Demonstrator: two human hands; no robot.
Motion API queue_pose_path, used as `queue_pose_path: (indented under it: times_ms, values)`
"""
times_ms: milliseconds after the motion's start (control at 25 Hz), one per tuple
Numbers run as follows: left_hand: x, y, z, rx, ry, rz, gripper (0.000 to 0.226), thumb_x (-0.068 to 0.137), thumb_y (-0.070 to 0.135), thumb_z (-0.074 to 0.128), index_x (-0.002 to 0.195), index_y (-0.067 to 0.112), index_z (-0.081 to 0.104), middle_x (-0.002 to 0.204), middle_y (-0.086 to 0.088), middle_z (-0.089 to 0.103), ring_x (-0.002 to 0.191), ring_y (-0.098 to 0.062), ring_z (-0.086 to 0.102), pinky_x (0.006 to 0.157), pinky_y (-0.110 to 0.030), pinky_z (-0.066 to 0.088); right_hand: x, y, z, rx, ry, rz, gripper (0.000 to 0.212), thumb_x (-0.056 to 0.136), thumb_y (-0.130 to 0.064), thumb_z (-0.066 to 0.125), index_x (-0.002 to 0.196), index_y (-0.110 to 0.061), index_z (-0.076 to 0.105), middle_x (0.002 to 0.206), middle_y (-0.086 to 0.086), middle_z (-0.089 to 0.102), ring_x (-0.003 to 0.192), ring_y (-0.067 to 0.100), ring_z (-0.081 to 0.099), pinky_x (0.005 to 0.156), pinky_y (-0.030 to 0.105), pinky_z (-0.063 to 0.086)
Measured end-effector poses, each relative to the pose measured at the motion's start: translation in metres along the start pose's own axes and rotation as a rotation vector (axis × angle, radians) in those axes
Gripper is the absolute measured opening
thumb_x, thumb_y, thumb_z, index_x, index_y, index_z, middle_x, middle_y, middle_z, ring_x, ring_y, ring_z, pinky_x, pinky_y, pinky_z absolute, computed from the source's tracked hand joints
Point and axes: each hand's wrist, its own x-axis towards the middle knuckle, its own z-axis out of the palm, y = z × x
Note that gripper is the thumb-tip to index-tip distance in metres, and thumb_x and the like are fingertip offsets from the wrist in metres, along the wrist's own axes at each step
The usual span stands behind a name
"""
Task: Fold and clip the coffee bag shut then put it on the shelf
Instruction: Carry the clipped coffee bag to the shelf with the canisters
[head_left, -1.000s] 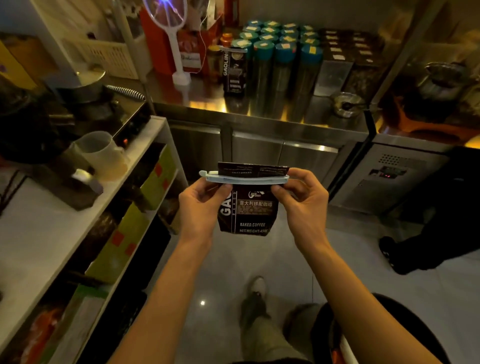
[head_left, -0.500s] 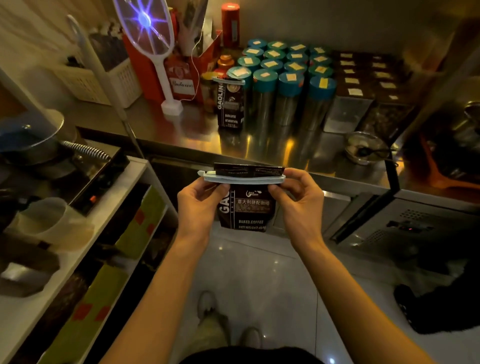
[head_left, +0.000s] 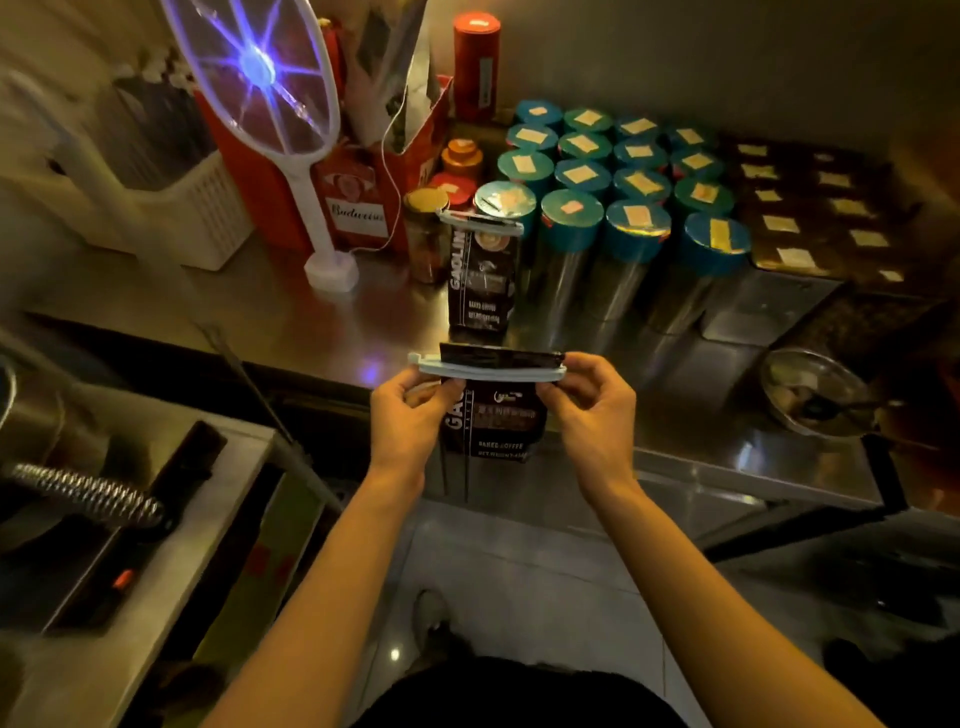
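Note:
I hold a small dark coffee bag (head_left: 493, 423) upright in front of me, just over the front edge of the steel counter (head_left: 291, 317). A pale plastic clip (head_left: 485, 369) runs across its folded top, with a strip of the bag sticking up above it. My left hand (head_left: 410, 415) pinches the clip's left end and the bag's left side. My right hand (head_left: 592, 410) pinches the clip's right end. A second clipped coffee bag (head_left: 480, 280) of the same kind stands on the counter just behind.
Several teal-lidded tins (head_left: 618, 187) and dark boxes (head_left: 800, 218) fill the counter's back right. An electric swatter (head_left: 270, 104) stands at the left before a red box (head_left: 358, 208). A steel bowl (head_left: 815, 395) sits at the right. A white side shelf (head_left: 156, 519) runs along my left.
I have stepped closer to the counter with the clipped bag, so the counter and tins now fill the view. My grip on both ends of the clip is unchanged.

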Motion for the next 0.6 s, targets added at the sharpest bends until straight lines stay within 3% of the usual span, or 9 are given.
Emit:
queue_pose_path:
  times_ms: [160, 360, 600]
  values:
    - [0.078, -0.008, 0.004, 0.046, -0.029, -0.024, 0.019, 0.084, 0.004, 0.073, 0.1, 0.014, 0.072, 0.083, 0.009, 0.077, 0.081, 0.001, 0.073, 0.069, -0.013, 0.055, 0.064, 0.023, 0.027, -0.026, 0.032, 0.093, 0.027, 0.084, -0.004, 0.071, 0.1, -0.023, 0.063, 0.094, -0.002, 0.075, 0.093, 0.01, 0.072, 0.078, 0.027, 0.059]
    - [0.147, -0.023, 0.016, 0.105, -0.019, -0.093, 0.016, 0.082, 0.011, 0.076, 0.089, 0.025, 0.073, 0.079, 0.011, 0.078, 0.076, 0.005, 0.071, 0.061, -0.009, 0.051, 0.129, 0.044, 0.038, -0.059, 0.037, 0.131, 0.024, 0.083, -0.007, 0.073, 0.104, -0.015, 0.064, 0.098, -0.002, 0.074, 0.091, 0.006, 0.071, 0.073, 0.018, 0.056]
    - [0.179, -0.047, 0.035, 0.14, 0.04, -0.099, 0.016, 0.084, 0.007, 0.073, 0.099, 0.011, 0.072, 0.09, 0.003, 0.075, 0.076, 0.004, 0.071, 0.063, -0.011, 0.052, 0.175, 0.075, 0.04, -0.105, -0.006, 0.223, 0.024, 0.083, -0.009, 0.074, 0.103, -0.016, 0.063, 0.098, -0.002, 0.072, 0.091, 0.005, 0.07, 0.076, 0.023, 0.058]
